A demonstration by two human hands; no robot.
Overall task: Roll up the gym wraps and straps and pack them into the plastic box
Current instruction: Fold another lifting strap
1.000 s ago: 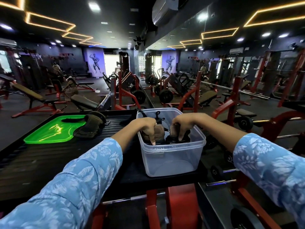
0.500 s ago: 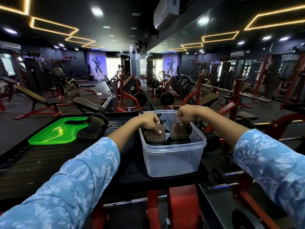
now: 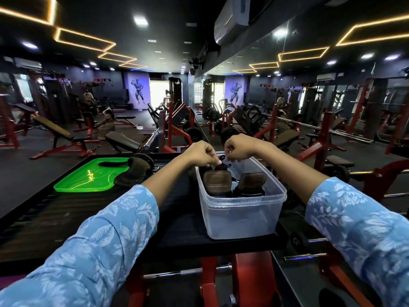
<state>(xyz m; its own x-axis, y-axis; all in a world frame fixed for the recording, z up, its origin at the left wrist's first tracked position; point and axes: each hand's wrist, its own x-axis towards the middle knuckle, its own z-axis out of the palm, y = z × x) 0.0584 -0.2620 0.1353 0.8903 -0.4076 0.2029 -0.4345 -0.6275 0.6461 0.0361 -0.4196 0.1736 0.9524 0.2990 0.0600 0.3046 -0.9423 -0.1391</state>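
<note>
A clear plastic box [image 3: 241, 216] stands on the black table. Two brown rolled wraps stand upright inside it, one on the left [image 3: 217, 181] and one on the right [image 3: 252, 180]. Behind them, at the box's far end, lies a black strap [image 3: 222, 166]. My left hand [image 3: 202, 152] and my right hand [image 3: 238, 147] are together over that far end, fingers curled, both pinching the black strap. Another brown wrap [image 3: 132, 171] with a black strap [image 3: 110, 163] lies on the green tray [image 3: 88, 178] to the left.
The black ridged table [image 3: 66, 216] ends just in front of the box, with a red machine frame [image 3: 243, 284] below. To the right of the box runs a mirror wall with weight plates [image 3: 297, 241] at its foot. Benches and machines fill the gym floor behind.
Both hands let go of the two brown rolled wraps, which stay upright in the box, and moved back to the box's far end, where they now pinch the black strap.
</note>
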